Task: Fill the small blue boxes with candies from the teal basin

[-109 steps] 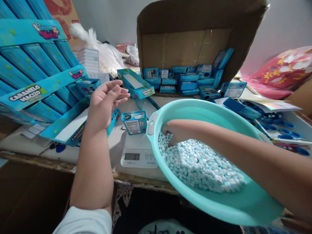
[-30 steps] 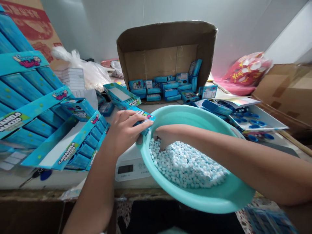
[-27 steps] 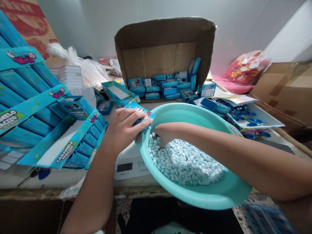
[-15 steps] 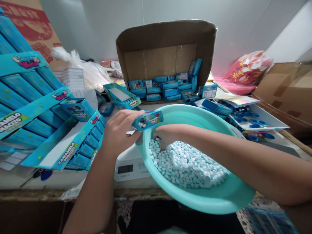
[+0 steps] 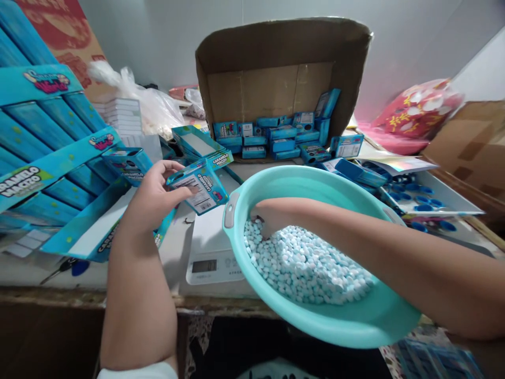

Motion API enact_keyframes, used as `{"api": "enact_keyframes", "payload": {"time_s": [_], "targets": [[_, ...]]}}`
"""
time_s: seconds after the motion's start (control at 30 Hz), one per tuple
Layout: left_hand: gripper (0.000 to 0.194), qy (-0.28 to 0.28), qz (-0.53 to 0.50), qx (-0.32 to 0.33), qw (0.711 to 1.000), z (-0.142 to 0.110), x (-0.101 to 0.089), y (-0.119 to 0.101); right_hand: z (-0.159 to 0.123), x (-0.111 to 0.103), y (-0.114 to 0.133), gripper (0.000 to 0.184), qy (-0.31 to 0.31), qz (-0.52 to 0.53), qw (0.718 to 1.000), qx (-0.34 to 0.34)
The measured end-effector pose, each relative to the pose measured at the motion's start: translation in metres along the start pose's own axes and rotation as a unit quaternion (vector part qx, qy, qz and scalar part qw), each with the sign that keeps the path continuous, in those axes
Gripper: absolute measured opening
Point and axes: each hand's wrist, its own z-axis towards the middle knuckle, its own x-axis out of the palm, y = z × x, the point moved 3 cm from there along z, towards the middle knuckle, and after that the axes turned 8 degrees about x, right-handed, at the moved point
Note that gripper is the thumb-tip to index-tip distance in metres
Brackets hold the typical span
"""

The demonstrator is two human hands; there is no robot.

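Left, fingers (image 5: 173, 181) pinching box (image 5: 201, 185), beside basin rim (image 5: 231, 210)

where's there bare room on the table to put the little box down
The white scale top is bare, between the left hand holding the small box and the basin rim. A narrow strip of table lies free between basin and cardboard box. The left, with display trays, and the right, with blue caps, are crowded.
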Motion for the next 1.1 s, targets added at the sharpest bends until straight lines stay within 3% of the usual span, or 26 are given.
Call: {"api": "enact_keyframes", "payload": {"time_s": [0.17,0.3,0.4,0.5,0.57,0.7,0.83,0.9,1.1], "targets": [[0.056,0.011,0.042,-0.023,0.999,0.001,-0.006,0.009,-0.001,-0.001,0.0,0.067,-0.004,0.003,1.0,0.007],[0.042,0.098,0.085,-0.025,0.991,-0.002,-0.002,0.009,-0.002,-0.001,0.0,0.063,-0.003,0.006,1.0,0.001],[0.036,0.196,0.113,-0.018,0.974,-0.005,0.002,0.011,0.0,0.0,-0.001,0.065,-0.004,0.009,1.0,-0.004],[0.041,0.284,0.107,-0.019,0.953,-0.01,0.004,0.014,0.0,0.0,-0.002,0.066,-0.007,0.015,1.0,-0.004],[0.049,0.301,0.095,-0.01,0.949,-0.011,0.003,0.014,0.0,0.0,-0.002,0.068,-0.008,0.016,1.0,-0.002],[0.06,0.251,0.023,0.009,0.968,-0.009,0.005,0.007,0.002,0.001,-0.001,0.069,-0.005,0.013,1.0,0.001],[0.048,0.085,-0.048,0.047,0.994,-0.003,0.004,0.001,0.004,0.002,-0.003,0.069,-0.015,0.003,1.0,-0.001],[0.042,0.029,-0.061,0.058,0.996,-0.002,0.003,0.0,0.005,0.002,-0.004,0.069,-0.019,-0.002,1.0,-0.001],[0.04,-0.007,-0.066,0.053,0.996,-0.001,0.004,0.001,0.004,0.001,-0.003,0.067,-0.02,-0.002,1.0,-0.006]]}}
